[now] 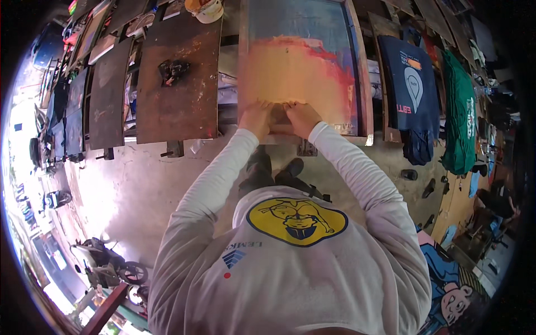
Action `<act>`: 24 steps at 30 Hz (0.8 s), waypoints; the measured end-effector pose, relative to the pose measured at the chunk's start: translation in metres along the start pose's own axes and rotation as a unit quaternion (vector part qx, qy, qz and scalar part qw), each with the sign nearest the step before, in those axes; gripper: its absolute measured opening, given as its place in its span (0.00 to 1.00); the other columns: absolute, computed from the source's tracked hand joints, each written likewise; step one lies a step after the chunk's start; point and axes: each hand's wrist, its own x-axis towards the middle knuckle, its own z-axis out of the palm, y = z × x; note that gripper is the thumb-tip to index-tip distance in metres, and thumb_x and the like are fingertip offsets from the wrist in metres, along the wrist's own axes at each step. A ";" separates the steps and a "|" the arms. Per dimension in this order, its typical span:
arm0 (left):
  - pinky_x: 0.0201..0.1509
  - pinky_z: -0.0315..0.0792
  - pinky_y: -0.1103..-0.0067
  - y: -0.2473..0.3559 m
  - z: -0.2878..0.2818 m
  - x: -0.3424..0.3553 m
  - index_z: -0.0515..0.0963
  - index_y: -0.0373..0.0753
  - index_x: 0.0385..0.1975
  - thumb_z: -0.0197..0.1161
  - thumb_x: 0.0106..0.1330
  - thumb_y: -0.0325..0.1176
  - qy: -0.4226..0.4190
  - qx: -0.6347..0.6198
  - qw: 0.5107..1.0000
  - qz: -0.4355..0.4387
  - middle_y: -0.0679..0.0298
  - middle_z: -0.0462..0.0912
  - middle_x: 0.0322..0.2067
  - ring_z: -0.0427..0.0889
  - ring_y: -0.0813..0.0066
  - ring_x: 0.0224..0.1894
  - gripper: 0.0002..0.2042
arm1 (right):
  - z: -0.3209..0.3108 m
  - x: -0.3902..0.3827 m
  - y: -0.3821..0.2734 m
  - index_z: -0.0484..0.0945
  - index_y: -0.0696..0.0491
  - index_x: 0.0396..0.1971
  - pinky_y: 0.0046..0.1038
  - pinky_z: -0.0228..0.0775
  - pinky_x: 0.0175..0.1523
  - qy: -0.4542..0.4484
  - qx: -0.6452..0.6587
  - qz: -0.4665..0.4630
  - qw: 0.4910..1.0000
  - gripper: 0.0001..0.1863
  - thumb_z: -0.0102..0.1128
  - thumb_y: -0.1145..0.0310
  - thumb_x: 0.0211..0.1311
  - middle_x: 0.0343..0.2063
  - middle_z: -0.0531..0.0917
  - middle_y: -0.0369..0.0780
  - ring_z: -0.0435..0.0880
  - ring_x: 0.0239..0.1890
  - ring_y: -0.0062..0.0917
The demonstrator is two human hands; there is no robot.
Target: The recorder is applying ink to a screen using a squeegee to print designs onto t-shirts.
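Note:
A wooden-framed printing screen (296, 72) lies in front of me, its mesh stained orange, red and grey-blue. At the near end of the mesh, my left hand (257, 118) and my right hand (302, 117) are side by side, fingers curled over a brownish squeegee (278, 115). Only a small part of the squeegee shows between them; its blade is hidden. Both hands are closed, the left on its left part and the right on its right part. Whatever lies beneath the screen cannot be seen.
Stained boards (190, 106) stand in a row to the left, one bearing a crumpled dark lump (173, 73). A paint-smeared bucket (205, 10) is at the far left of the screen. Rightward lie a navy shirt (416, 89) and a green shirt (459, 111). Sandals (409, 175) are on the floor.

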 end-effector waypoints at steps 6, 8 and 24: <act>0.47 0.78 0.63 0.026 -0.029 -0.010 0.81 0.36 0.33 0.62 0.56 0.29 -0.095 -0.009 0.991 -0.097 0.51 0.84 0.38 0.84 0.53 0.41 0.07 | -0.048 -0.011 -0.011 0.84 0.55 0.31 0.43 0.77 0.44 -0.054 0.037 -0.038 0.997 0.10 0.66 0.70 0.46 0.30 0.84 0.53 0.85 0.37 0.47; 0.47 0.78 0.61 0.028 -0.035 -0.007 0.82 0.38 0.34 0.61 0.58 0.31 -0.111 0.009 0.990 -0.091 0.50 0.85 0.37 0.84 0.52 0.41 0.08 | -0.058 -0.014 -0.010 0.84 0.56 0.33 0.42 0.77 0.46 -0.008 0.083 -0.053 0.995 0.12 0.67 0.70 0.45 0.32 0.84 0.53 0.85 0.39 0.47; 0.64 0.68 0.62 0.052 -0.054 0.023 0.79 0.40 0.52 0.65 0.55 0.28 -0.116 -0.062 0.991 0.034 0.50 0.79 0.55 0.75 0.49 0.59 0.21 | -0.019 -0.039 0.008 0.84 0.52 0.40 0.40 0.77 0.47 0.053 0.110 0.093 0.988 0.20 0.67 0.59 0.46 0.34 0.86 0.49 0.86 0.40 0.44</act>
